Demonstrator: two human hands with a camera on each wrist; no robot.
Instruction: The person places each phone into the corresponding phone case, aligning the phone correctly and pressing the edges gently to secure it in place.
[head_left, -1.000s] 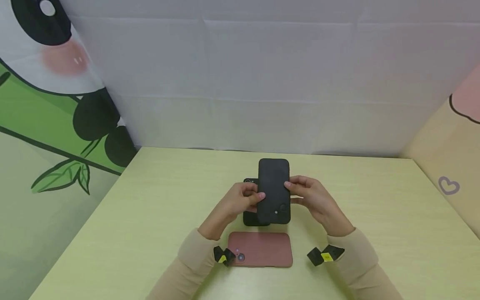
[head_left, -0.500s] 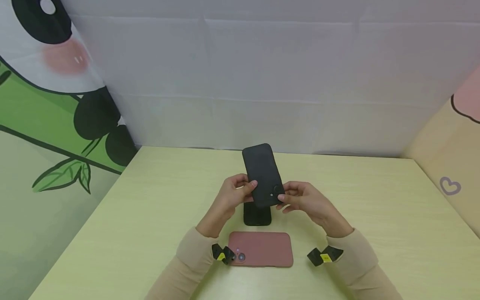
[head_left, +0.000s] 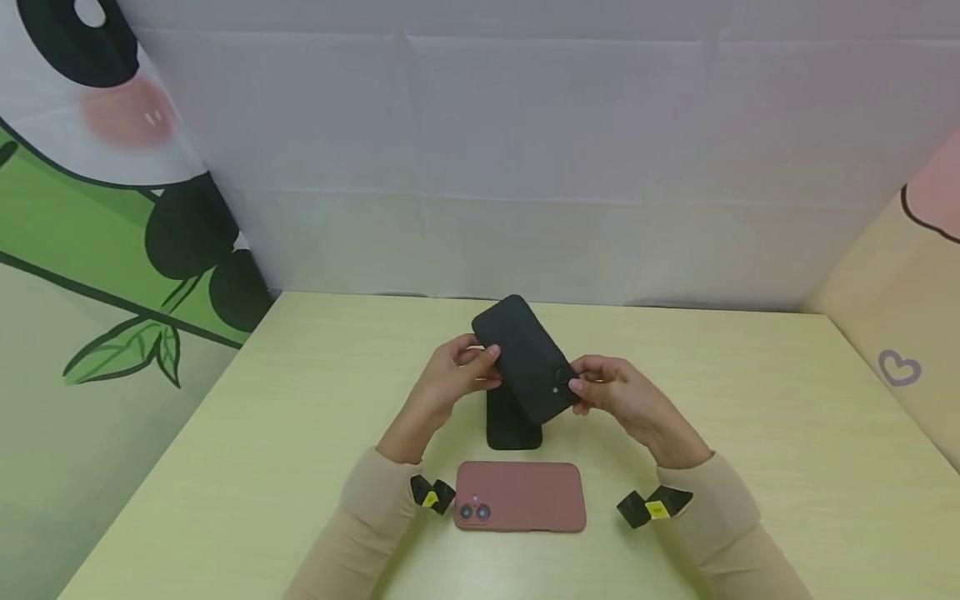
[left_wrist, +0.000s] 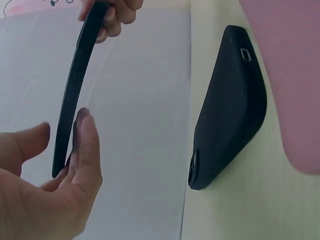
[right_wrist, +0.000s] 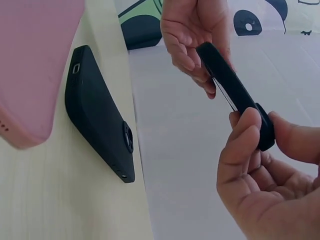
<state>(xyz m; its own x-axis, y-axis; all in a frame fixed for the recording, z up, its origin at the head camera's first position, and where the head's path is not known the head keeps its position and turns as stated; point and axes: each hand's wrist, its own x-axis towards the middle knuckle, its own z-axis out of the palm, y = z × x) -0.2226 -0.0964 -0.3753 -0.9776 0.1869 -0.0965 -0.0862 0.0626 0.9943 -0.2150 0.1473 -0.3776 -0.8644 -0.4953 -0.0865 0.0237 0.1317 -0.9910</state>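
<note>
A black phone (head_left: 525, 358), its back with the camera patch toward me, is held tilted above the table between both hands. My left hand (head_left: 444, 379) has its thumb and fingers on either side of the phone's upper left edge; in the left wrist view the thumb stands slightly off the face. At the lower right corner, near the camera, my right hand (head_left: 626, 400) pinches it between thumb and fingers. Beneath lies a second black phone (head_left: 513, 427), partly hidden by the held one in the head view. Closer to me a pink phone (head_left: 521, 496) lies sideways, its two lenses at the left.
The pale yellow table (head_left: 315, 400) runs back to a white cloth wall (head_left: 525, 167). Printed panels flank it, with a green cartoon (head_left: 75, 208) at left and a small heart (head_left: 898, 368) at right. Black wrist devices (head_left: 654, 506) sit on both sleeves.
The held phone has shifted left and turned counterclockwise from upright to slanted, its top leaning left. My left hand rose and moved left. Both phones on the table stay put.
</note>
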